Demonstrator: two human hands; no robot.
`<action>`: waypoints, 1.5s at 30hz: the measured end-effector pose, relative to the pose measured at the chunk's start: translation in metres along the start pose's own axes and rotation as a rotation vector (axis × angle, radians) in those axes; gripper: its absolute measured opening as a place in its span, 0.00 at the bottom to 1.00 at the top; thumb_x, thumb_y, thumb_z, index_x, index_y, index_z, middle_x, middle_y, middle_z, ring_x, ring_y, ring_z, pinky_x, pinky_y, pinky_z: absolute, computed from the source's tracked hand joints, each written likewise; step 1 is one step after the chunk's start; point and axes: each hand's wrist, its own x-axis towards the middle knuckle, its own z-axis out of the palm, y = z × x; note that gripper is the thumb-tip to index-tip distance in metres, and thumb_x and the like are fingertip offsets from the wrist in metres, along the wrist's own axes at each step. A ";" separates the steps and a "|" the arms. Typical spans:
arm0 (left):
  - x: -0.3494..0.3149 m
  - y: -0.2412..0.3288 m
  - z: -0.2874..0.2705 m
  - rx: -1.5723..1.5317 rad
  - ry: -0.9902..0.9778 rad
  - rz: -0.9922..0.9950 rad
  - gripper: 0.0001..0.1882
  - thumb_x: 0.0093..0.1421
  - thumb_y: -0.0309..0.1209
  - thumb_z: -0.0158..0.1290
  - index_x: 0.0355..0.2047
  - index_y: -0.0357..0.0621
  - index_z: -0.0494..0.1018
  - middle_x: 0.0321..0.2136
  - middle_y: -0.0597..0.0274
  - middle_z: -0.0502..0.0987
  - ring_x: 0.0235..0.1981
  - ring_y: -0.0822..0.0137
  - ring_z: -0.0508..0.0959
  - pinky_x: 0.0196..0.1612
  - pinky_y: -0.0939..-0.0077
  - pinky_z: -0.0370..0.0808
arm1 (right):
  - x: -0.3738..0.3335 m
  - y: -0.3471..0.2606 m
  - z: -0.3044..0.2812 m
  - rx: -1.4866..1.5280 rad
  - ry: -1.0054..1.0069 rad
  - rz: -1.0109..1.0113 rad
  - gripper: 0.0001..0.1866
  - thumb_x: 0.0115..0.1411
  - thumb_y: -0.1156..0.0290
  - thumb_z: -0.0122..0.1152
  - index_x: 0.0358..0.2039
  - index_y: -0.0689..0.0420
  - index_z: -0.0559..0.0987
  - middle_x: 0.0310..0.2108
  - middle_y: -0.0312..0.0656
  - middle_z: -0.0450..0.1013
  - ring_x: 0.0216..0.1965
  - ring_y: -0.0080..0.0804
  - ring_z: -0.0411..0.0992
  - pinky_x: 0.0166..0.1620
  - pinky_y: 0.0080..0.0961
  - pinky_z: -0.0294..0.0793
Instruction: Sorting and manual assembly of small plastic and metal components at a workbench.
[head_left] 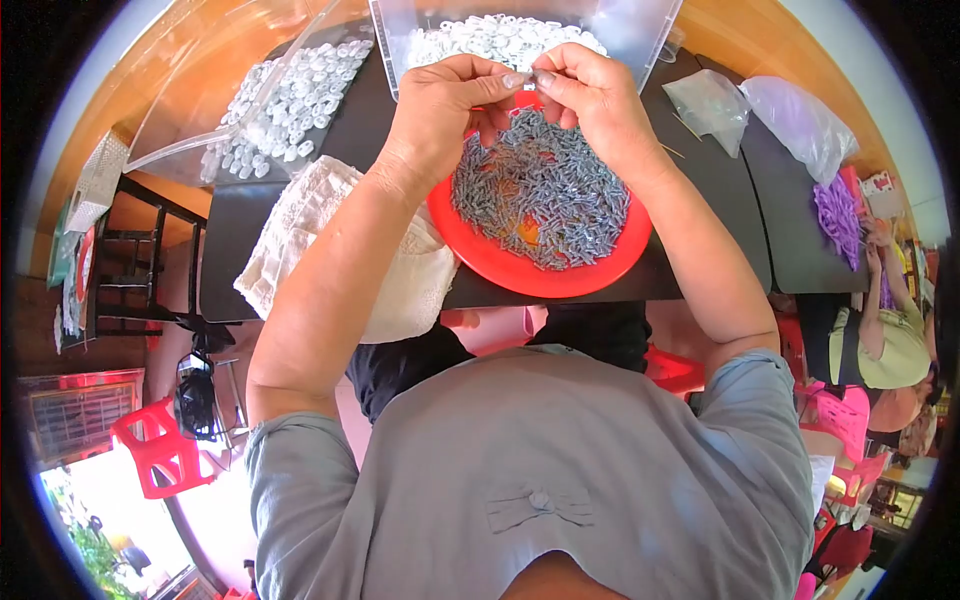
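Note:
Above the far rim of a red basin (560, 283), my left hand (445, 105) and my right hand (598, 100) meet, thumbs and forefingers pinched together. Between the fingertips shows a small white piece (530, 86); the fingers cover most of it. Whether a second part is held with it, I cannot tell. Many thin grey rod-like pieces (560, 195) fill the basin below my hands. Just beyond my fingers stands a clear plastic bin (388, 45) with a heap of white ring-like pieces (500, 38) in it.
A tilted clear tub (160, 110) with more white pieces stands at the far left. A cream cloth (300, 220) lies by my left forearm on the dark table (715, 215). Plastic bags (800, 115) and a purple bundle (838, 218) lie right, near another person (890, 345).

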 end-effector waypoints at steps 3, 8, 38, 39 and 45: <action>-0.003 -0.001 0.006 0.095 0.047 0.062 0.09 0.55 0.29 0.61 0.27 0.36 0.75 0.19 0.63 0.75 0.18 0.73 0.73 0.20 0.79 0.68 | -0.003 -0.004 0.003 0.015 -0.019 0.053 0.07 0.61 0.70 0.53 0.36 0.59 0.75 0.25 0.30 0.70 0.25 0.15 0.67 0.28 0.14 0.65; -0.003 -0.001 0.005 0.078 0.089 0.082 0.08 0.56 0.28 0.59 0.28 0.34 0.75 0.20 0.61 0.75 0.19 0.72 0.73 0.21 0.79 0.68 | -0.003 -0.007 0.011 -0.034 0.009 0.011 0.07 0.58 0.70 0.55 0.34 0.60 0.77 0.25 0.35 0.74 0.25 0.23 0.71 0.28 0.19 0.68; -0.007 -0.005 0.006 -0.146 -0.008 -0.121 0.09 0.62 0.31 0.52 0.30 0.37 0.73 0.19 0.60 0.73 0.18 0.67 0.73 0.21 0.77 0.69 | -0.016 -0.012 0.015 -0.064 0.080 -0.210 0.07 0.58 0.77 0.58 0.25 0.64 0.72 0.19 0.36 0.68 0.23 0.20 0.65 0.27 0.21 0.65; -0.007 -0.005 0.005 -0.084 0.012 -0.072 0.09 0.62 0.30 0.52 0.29 0.37 0.73 0.19 0.59 0.74 0.18 0.67 0.73 0.21 0.76 0.69 | -0.016 -0.014 0.015 -0.086 0.074 -0.166 0.07 0.57 0.76 0.58 0.24 0.64 0.72 0.19 0.36 0.68 0.23 0.20 0.64 0.27 0.21 0.64; -0.008 0.001 0.005 -0.218 -0.075 -0.141 0.11 0.63 0.33 0.50 0.29 0.38 0.73 0.21 0.60 0.74 0.20 0.67 0.74 0.22 0.74 0.69 | -0.017 -0.015 0.012 -0.017 0.092 -0.270 0.03 0.58 0.79 0.58 0.31 0.64 0.73 0.23 0.36 0.72 0.26 0.19 0.70 0.29 0.17 0.70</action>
